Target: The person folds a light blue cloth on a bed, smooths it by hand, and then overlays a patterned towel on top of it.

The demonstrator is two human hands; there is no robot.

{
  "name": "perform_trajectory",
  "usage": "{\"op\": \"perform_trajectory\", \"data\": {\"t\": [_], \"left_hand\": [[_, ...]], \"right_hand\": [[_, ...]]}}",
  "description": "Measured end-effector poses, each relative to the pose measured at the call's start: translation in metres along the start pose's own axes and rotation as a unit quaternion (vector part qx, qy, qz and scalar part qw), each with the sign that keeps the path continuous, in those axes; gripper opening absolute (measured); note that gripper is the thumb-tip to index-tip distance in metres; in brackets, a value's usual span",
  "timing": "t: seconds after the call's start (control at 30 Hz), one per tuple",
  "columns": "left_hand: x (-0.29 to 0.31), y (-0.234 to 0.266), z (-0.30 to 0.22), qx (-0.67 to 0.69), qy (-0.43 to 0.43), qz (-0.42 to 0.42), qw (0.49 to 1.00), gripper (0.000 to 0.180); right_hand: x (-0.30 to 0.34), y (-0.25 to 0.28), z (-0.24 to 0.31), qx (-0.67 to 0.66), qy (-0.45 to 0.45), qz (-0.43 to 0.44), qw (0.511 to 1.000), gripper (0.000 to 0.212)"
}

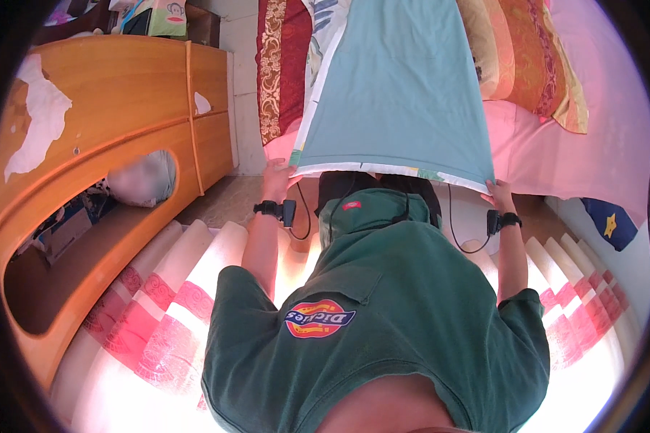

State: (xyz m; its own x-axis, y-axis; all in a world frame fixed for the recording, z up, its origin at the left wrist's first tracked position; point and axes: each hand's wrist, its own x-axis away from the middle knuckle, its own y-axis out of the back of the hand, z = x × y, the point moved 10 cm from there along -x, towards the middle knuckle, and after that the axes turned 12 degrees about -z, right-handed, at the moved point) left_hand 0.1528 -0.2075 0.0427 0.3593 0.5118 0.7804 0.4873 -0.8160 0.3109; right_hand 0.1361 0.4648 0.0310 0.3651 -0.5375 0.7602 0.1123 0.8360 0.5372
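Note:
A long light-blue bed cloth (404, 94), perhaps a folded sheet or quilt cover, stretches away from me over the bed. Its near edge has a white border with bits of green and yellow print, pulled straight between my hands. My left hand (276, 179) is closed on the left near corner. At the right near corner, my right hand (499, 193) pinches the edge between its fingers. Each wrist wears a black strap with a small device and a cable. The far end of the cloth runs out of the picture.
Under the cloth, the bed has a pink sheet (549, 155). A red and gold patterned textile (285, 65) lies to the left, an orange and gold one (527, 58) to the right. An orange wooden cabinet (123, 94) stands at left. Red-and-white curtains (173, 310) hang close behind me.

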Motion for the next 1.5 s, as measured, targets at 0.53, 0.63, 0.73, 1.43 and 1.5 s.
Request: {"op": "perform_trajectory", "data": {"t": [0.53, 0.63, 0.73, 1.43, 1.5], "left_hand": [[0.023, -0.015, -0.103, 0.12, -0.189, 0.124, 0.967, 0.012], [-0.01, -0.012, -0.001, -0.075, -0.068, 0.059, 0.993, 0.019], [-0.023, -0.006, 0.067, -0.069, 0.037, 0.026, 0.997, 0.02], [-0.055, -0.059, 0.154, -0.154, 0.133, -0.011, 0.979, 0.004], [-0.07, -0.101, 0.121, -0.119, 0.164, 0.037, 0.979, 0.002]], "right_hand": [[0.03, 0.015, 0.125, -0.089, 0.194, 0.066, 0.975, 0.031], [-0.008, -0.013, 0.023, 0.012, 0.096, 0.027, 0.995, 0.026], [-0.051, -0.006, -0.053, 0.008, 0.036, -0.016, 0.999, 0.031], [-0.107, -0.055, -0.057, 0.136, -0.008, 0.004, 0.991, 0.015], [-0.156, -0.035, -0.064, 0.11, 0.02, 0.026, 0.993, 0.015]]}}
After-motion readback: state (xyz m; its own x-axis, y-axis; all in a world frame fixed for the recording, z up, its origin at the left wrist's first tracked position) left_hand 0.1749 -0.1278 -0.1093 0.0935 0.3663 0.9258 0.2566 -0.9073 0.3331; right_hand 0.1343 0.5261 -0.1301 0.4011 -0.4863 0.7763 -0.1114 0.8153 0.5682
